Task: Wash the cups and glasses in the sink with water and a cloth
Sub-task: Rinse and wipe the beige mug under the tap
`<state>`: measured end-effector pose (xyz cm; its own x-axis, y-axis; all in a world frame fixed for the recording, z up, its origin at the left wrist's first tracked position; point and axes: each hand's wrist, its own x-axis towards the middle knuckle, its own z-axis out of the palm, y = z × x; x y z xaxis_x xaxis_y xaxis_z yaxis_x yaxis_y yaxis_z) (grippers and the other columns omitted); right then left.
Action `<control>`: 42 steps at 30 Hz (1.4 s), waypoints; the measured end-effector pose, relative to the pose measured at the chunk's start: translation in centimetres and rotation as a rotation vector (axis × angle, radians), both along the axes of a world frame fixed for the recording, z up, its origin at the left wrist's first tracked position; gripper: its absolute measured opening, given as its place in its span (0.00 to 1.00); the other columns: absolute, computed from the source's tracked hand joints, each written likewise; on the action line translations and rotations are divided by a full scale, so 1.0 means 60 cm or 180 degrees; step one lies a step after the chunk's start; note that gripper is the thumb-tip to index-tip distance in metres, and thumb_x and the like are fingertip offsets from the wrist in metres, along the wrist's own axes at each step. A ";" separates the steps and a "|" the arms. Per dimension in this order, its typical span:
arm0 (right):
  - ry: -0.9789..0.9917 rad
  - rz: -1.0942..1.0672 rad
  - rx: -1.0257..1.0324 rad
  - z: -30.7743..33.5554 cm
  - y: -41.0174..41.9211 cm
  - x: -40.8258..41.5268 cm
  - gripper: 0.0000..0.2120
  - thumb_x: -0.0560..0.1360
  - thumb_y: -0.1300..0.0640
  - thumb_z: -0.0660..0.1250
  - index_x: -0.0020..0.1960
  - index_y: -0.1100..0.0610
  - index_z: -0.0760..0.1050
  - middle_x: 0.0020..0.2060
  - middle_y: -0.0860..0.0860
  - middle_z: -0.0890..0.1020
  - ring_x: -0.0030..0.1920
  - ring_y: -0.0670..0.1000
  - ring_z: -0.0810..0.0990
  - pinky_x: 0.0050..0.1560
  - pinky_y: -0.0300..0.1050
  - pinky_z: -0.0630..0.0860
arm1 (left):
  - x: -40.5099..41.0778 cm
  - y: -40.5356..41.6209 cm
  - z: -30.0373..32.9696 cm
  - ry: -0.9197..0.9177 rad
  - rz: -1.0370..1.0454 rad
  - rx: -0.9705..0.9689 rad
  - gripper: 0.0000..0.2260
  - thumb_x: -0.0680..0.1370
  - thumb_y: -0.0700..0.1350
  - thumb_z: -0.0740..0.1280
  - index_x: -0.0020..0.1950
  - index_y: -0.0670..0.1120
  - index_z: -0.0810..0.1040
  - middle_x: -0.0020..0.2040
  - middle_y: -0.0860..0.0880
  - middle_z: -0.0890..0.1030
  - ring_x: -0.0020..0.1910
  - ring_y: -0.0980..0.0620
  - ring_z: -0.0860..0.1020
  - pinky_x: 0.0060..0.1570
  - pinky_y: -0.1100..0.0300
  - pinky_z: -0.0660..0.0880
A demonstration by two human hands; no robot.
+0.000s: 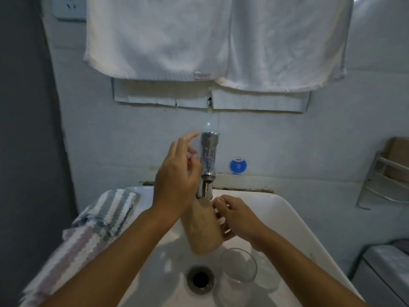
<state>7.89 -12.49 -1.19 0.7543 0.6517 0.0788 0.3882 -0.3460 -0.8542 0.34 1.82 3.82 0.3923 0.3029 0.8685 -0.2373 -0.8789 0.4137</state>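
Lowest in view, a clear glass (238, 270) waits in the sink (294, 220) beside the drain (200, 279). Working left to right: striped cloth (97, 220) on the rim, left hand (177, 176) loose-fingered at the faucet (208, 160), right hand (238, 218) gripping the tan cup (202, 229) tilted under the spout. Best keep the cup's mouth beneath the outlet (water flow is hard to make out) before fetching the cloth.

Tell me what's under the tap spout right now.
The tan cup, held tilted by the right hand, has its mouth under the tap. The left hand hides part; any water flow is unclear.
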 end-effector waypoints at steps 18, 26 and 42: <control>-0.0026 0.0016 0.0053 0.002 -0.004 0.014 0.16 0.85 0.49 0.53 0.55 0.57 0.76 0.47 0.54 0.82 0.44 0.54 0.84 0.40 0.47 0.84 | -0.039 0.012 -0.023 0.0343 0.0445 -0.0361 0.15 0.81 0.43 0.61 0.68 0.49 0.69 0.51 0.52 0.77 0.39 0.56 0.75 0.36 0.67 0.69; 0.0199 0.0175 0.0165 0.002 0.004 0.002 0.15 0.80 0.43 0.60 0.58 0.53 0.74 0.51 0.51 0.81 0.47 0.50 0.83 0.40 0.41 0.82 | -0.069 0.014 -0.090 0.2381 -0.1153 -0.3260 0.26 0.77 0.61 0.66 0.66 0.43 0.73 0.58 0.45 0.80 0.50 0.46 0.83 0.48 0.52 0.83; -0.3657 0.0856 -0.0458 -0.024 0.027 -0.018 0.40 0.59 0.50 0.84 0.67 0.48 0.68 0.64 0.49 0.71 0.61 0.53 0.73 0.58 0.42 0.70 | -0.227 0.079 -0.073 0.2118 0.1371 -0.0912 0.12 0.77 0.51 0.62 0.42 0.46 0.81 0.40 0.49 0.84 0.43 0.46 0.81 0.46 0.51 0.78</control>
<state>6.81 -10.89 -2.63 0.1272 0.8366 0.5329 0.9763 -0.2004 0.0817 -13.27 6.55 -0.59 0.5950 0.7167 0.3637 0.4669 -0.6766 0.5694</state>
